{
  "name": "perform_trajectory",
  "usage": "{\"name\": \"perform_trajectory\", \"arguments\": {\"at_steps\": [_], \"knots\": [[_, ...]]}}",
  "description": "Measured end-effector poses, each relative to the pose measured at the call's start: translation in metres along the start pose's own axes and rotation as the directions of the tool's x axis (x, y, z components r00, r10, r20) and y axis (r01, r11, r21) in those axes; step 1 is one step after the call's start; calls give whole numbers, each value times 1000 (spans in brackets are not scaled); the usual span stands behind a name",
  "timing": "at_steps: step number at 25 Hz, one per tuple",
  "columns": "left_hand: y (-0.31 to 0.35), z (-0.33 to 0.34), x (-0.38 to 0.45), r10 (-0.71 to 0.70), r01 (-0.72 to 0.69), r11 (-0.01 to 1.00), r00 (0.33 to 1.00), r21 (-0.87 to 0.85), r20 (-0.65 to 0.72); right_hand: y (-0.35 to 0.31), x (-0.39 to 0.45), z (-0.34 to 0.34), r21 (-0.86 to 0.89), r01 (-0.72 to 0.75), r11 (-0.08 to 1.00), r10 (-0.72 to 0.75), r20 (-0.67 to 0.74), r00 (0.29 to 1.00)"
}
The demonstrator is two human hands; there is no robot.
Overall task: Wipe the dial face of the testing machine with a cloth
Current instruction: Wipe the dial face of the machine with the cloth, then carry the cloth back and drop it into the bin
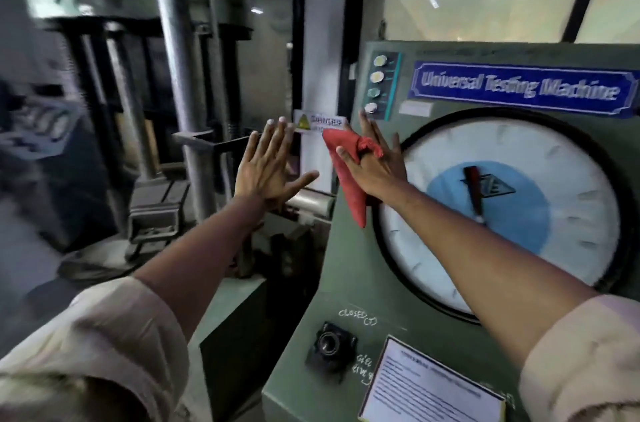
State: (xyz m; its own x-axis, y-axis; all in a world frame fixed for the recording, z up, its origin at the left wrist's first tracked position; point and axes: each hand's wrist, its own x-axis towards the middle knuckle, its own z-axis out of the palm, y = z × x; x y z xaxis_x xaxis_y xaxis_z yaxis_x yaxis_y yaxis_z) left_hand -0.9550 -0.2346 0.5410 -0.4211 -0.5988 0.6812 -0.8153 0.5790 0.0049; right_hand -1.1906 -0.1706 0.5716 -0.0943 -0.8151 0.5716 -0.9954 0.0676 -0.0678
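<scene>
Blurred workshop behind; right hand [372,163] pinning red cloth [349,176] over dial face [561,176] edge, left hand [266,167] splayed empty.

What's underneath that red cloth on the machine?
The red cloth lies under the right hand, against the green panel at the left rim of the dial face. Whatever lies directly beneath it is covered; whether it overlaps the glass cannot be told.

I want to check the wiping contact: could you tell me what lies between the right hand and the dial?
In the head view, the red cloth lies under the right hand, hanging past the dial's left rim.
</scene>
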Motion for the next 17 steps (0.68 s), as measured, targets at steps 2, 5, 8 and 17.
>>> {"name": "perform_trajectory", "arguments": {"at_steps": [2, 5, 8, 17], "knots": [[-43, -13, -28, -59, 58, 997, 998, 52, 21, -51, 7, 20, 69, 77, 995, -79, 36, 996], [-113, -33, -73, -157, 148, 977, 986, 155, 49, -136, 14, 48, 158, 176, 972, -189, 71, 979], [-176, -49, -119, -259, 238, 948, 963, 212, 78, -217, 16, 76, 219, 272, 937, -299, 102, 949], [-346, -86, -282, -478, 411, 856, 861, 313, 174, -448, -9, 171, 331, 409, 850, -489, 213, 846]]}}
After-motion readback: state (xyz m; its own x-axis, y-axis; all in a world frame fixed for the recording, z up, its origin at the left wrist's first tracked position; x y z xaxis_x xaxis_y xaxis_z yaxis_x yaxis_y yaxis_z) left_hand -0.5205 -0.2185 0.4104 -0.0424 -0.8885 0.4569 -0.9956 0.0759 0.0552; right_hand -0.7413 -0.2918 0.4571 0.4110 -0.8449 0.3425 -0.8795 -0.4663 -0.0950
